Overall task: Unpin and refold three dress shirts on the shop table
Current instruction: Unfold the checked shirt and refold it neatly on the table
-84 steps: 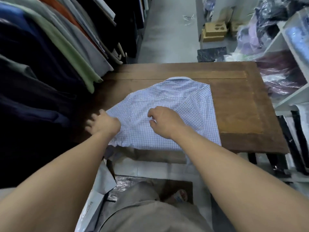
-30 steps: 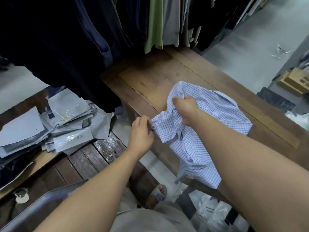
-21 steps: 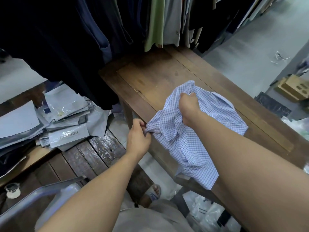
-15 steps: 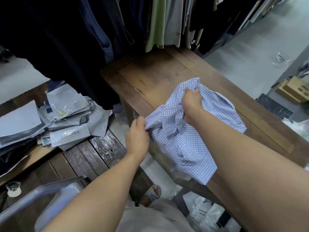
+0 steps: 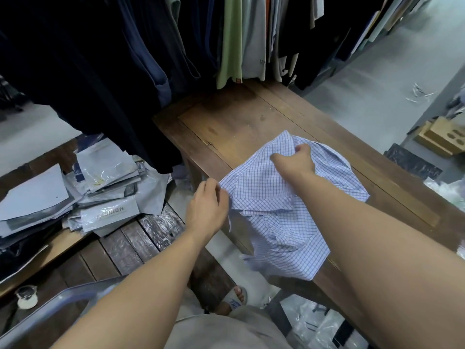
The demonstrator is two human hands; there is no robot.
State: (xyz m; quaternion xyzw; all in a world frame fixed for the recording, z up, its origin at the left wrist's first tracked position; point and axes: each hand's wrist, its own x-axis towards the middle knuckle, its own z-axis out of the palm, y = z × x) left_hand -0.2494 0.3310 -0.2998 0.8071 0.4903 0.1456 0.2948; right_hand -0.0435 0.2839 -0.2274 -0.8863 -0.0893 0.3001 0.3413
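**Trainee:** What lies left of the work area?

**Instructor:** A pile of grey plastic bags (image 5: 75,197) on a low wooden bench (image 5: 130,245), well apart from the shirt. Most look flat. Their contents cannot be told.

**Trainee:** State of the hands?

**Instructor:** Left hand (image 5: 207,210): off the near edge of the counter (image 5: 239,117), fingers curled on the left border of the shirt (image 5: 271,222), apparently pinching it. Right hand (image 5: 295,159): over the counter, closed round a bunch of cloth at the shirt's far end.

**Trainee:** Where is the shirt?

**Instructor:** Crumpled, lying across the counter's near edge, not far from its left corner. The far end rests on the wood and the near end hangs over the edge. The long axis runs far to near, across the counter's width. Both hands are in contact, so neither is nearer. No pins are visible, and no other shirt is in view.

**Trainee:** What does the next move require?

**Instructor:** Judgement: draw the shirt toward the far edge until it is fully supported, then spread it flat. The hanging part could drag it off.

**Trainee:** Anything to the right?

**Instructor:** A cardboard box (image 5: 442,137) on the floor beyond the far edge. Its contents are not shown.
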